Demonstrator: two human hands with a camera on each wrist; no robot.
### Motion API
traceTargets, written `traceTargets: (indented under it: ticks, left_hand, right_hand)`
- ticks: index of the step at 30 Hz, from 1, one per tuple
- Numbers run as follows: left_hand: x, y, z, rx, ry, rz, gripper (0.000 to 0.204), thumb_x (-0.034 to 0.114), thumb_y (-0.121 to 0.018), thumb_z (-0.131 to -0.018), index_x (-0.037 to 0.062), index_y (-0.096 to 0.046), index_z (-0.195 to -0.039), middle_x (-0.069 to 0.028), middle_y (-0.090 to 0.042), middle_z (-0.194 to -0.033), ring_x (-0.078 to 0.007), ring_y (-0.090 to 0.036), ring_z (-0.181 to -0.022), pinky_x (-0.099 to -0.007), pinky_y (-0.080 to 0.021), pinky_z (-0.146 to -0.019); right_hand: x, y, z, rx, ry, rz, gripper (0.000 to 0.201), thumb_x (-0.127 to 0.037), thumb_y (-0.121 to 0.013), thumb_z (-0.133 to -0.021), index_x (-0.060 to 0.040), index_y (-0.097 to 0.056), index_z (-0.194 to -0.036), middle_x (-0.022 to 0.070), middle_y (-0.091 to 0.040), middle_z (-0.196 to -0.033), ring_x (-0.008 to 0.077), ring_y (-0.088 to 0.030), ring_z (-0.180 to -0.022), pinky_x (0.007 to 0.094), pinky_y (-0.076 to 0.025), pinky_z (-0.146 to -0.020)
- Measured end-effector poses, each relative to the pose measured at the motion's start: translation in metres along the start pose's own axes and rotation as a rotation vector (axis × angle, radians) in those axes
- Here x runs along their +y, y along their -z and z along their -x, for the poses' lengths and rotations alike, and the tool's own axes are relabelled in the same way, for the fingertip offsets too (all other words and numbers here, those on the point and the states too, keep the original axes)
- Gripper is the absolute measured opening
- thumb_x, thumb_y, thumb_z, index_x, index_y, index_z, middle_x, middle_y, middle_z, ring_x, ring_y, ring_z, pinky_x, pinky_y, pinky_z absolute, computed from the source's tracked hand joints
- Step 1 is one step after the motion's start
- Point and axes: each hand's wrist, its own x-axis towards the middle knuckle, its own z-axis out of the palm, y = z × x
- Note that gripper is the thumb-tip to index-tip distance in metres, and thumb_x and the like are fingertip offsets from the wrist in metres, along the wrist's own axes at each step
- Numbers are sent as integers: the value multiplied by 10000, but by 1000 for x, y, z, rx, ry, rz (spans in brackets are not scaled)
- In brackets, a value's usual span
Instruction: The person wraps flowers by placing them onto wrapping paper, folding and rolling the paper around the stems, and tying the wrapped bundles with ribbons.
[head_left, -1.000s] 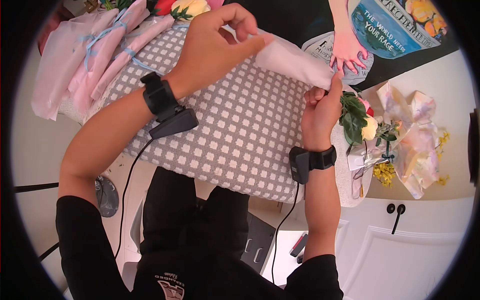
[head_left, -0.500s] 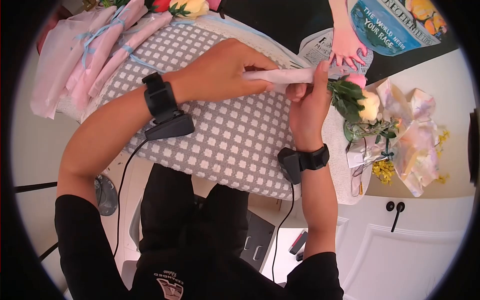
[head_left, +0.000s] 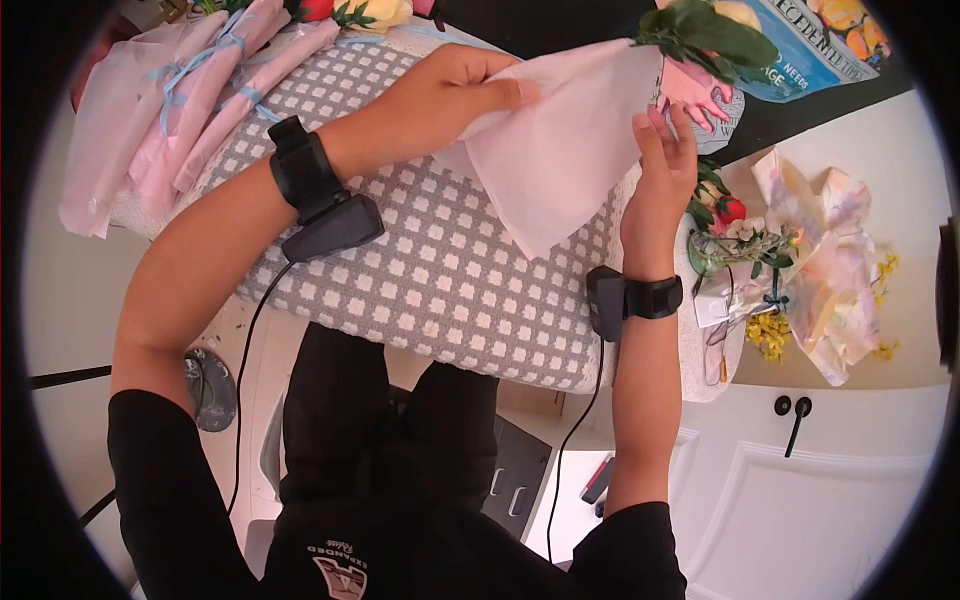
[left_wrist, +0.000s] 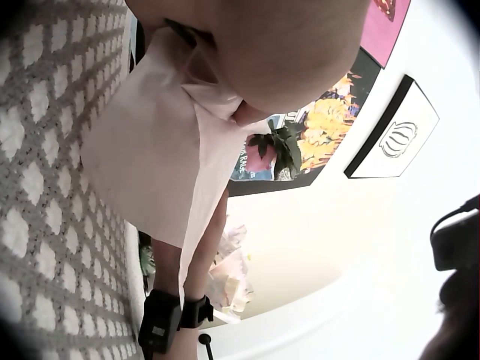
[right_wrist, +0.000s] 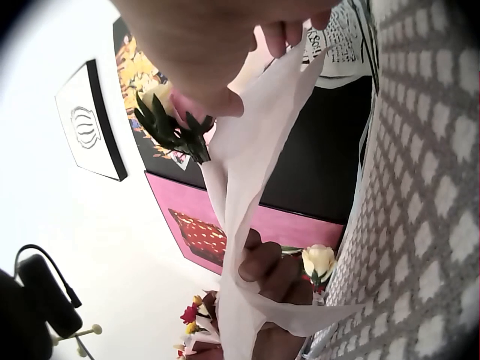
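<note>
My left hand (head_left: 440, 105) pinches a pale pink sheet (head_left: 560, 135), which is wrapped at the top and hangs in a loose flap. In the right wrist view the left fingers (right_wrist: 274, 266) curl round the sheet (right_wrist: 251, 142). Green leaves (head_left: 710, 42) with a cream bloom stick out of the wrap's right end; a pink rose (left_wrist: 259, 157) shows in the left wrist view. My right hand (head_left: 662, 180) is at the sheet's right edge, fingers loosely bent, thumb (right_wrist: 225, 101) against the paper and apart from the fingertips.
Pink-wrapped bundles with blue ribbons (head_left: 180, 110) lie at the left of the checked cloth (head_left: 400, 270). Red and cream flowers (head_left: 728, 210), a glass vase and floral paper (head_left: 835, 290) are at the right. A printed poster (head_left: 800, 50) stands behind.
The rolled sheet has opened into a wide flap, and the flower end has risen up and back. My left hand has moved up a little; the right has loosened from the roll and shifted right.
</note>
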Motion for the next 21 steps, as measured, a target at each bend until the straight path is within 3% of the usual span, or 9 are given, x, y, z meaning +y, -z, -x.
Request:
traceTargets:
  ticks: [4, 6, 9, 14, 16, 20, 21]
  left_hand:
    - [-3, 4, -5, 26, 8, 2, 316, 244, -545, -1008, -21, -645, -1148, -18, -693, -950, -46, -648, -807, -198, -516, -716]
    - [-7, 8, -6, 55, -7, -41, 318, 253, -546, -1007, -17, -652, -1139, -21, -695, -946, -47, -652, -799, -200, -517, -712]
    - [-12, 9, -4, 132, 52, -60, 322, 266, -546, -1007, -11, -666, -1119, -22, -697, -932, -47, -650, -788, -203, -513, -706]
    - [-23, 17, -6, 210, 130, -123, 335, 281, -539, -1011, -14, -675, -1093, -13, -696, -904, -49, -636, -755, -208, -500, -677]
    - [-28, 15, -4, 280, 133, -188, 336, 287, -547, -983, -7, -703, -1034, -64, -703, -823, -115, -648, -693, -274, -514, -654]
    - [-25, 16, -7, 197, 204, -275, 320, 256, -530, -1010, -21, -674, -1080, -14, -692, -869, -60, -632, -739, -223, -499, -674]
    - [-18, 16, -5, 142, 171, -421, 308, 242, -533, -1004, -21, -675, -1079, -22, -691, -861, -60, -626, -747, -228, -499, -678]
  right_hand:
    - [1, 4, -6, -24, -85, -136, 579, -128, -730, -858, 61, -469, -1340, 133, -617, -1150, 170, -589, -1049, 298, -457, -931]
    - [-1, 4, -8, -74, -261, -381, 473, -94, -687, -887, 58, -508, -1298, 115, -640, -1115, 166, -618, -1002, 280, -480, -897]
    - [6, 10, -12, -113, -369, -537, 354, -56, -653, -900, 16, -568, -1235, 93, -652, -1095, 162, -634, -975, 282, -506, -850]
    - [2, 10, -7, -163, -281, -499, 165, -23, -633, -901, -32, -615, -1064, 71, -666, -1057, 147, -635, -940, 301, -520, -814]
    - [3, 10, -2, -213, -253, -505, 117, -8, -630, -896, -44, -617, -1007, 68, -668, -1043, 141, -633, -933, 309, -521, -805]
    - [2, 12, 1, -352, -64, -557, 118, 54, -613, -869, -37, -591, -942, 75, -641, -1036, 128, -601, -932, 277, -476, -829]
    - [2, 11, 1, -385, 12, -572, 135, 72, -607, -859, -35, -587, -940, 76, -630, -1038, 123, -589, -935, 266, -459, -843]
